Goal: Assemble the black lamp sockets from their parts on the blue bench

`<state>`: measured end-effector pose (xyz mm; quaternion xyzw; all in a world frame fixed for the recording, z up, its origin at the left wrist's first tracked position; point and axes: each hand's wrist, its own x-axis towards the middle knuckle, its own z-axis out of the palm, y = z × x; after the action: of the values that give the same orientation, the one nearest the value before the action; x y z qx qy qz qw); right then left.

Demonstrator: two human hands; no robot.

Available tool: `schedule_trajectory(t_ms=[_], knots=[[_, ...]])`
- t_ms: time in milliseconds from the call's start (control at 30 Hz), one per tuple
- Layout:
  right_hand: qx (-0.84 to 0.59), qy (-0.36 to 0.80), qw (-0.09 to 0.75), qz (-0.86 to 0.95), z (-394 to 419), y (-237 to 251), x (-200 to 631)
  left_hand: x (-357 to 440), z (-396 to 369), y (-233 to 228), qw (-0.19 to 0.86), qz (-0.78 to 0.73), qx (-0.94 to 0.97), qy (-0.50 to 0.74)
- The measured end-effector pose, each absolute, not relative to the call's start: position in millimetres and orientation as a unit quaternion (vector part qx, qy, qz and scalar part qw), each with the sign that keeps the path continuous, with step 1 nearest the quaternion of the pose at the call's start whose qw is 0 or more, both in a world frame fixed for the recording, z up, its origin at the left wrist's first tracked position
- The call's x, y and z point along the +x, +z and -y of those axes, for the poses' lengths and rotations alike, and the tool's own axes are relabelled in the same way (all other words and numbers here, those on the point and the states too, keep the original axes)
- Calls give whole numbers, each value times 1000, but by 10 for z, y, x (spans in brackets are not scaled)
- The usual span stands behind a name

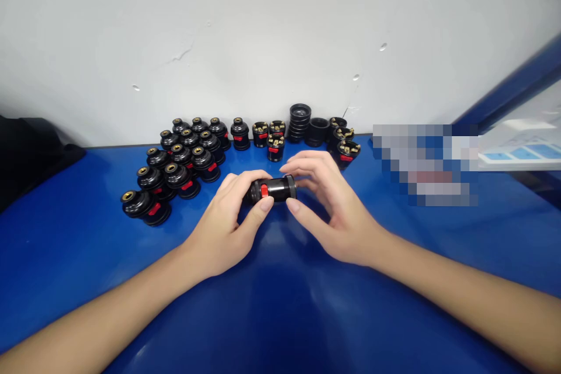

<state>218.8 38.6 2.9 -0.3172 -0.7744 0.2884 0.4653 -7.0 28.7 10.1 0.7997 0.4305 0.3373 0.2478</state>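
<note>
Both hands on it now: my left hand [228, 219] pinches the red-tabbed end of the black lamp socket [272, 189], my right hand [331, 210] curls fingers round its ringed end. It's lying sideways, just above the blue table [280, 304], centre. Finished sockets [175, 172] clustered far left, loose rings [300, 121] stacked by the wall.

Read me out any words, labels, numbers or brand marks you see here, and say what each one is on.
No text can be read anywhere.
Black lamp socket, held between the left hand and right hand: only a red tab, no lettering visible.
Finished sockets grouped at left, and stacked black rings: no markings visible.
Pixelated patch on the blue table: blurred, unreadable.
Sheet with blue boxes at far right: too small to read.
</note>
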Motion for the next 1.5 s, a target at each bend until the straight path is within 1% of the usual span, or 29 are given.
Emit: schedule_trajectory(t_ms=[167, 333, 467, 733, 867, 967, 1267, 1367, 1433, 1500], knots=[[-349, 323, 457, 752, -410, 16, 2174, -73, -277, 107, 237, -427, 806, 334], [-310, 298, 461, 776, -408, 17, 2187, -66, -277, 105, 240, -429, 804, 335], [-293, 299, 467, 779, -389, 36, 2196, -59, -291, 100, 255, -435, 796, 335], [-348, 320, 455, 755, -417, 5, 2166, -62, -287, 92, 245, -431, 801, 335], [-313, 277, 472, 776, -417, -10, 2186, -58, -279, 97, 252, -433, 798, 334], [-305, 266, 487, 774, -418, -15, 2197, -58, -284, 101, 266, -450, 786, 330], [-345, 274, 504, 743, -453, -48, 2193, -66, -287, 101, 269, -458, 780, 330], [-368, 285, 528, 711, -451, -53, 2176, -64, -284, 105, 273, -459, 780, 327], [-373, 273, 545, 700, -448, -34, 2170, -62, -284, 104, 273, -459, 780, 327], [-375, 237, 539, 716, -451, 12, 2176, -61, -285, 100, 272, -457, 781, 329]])
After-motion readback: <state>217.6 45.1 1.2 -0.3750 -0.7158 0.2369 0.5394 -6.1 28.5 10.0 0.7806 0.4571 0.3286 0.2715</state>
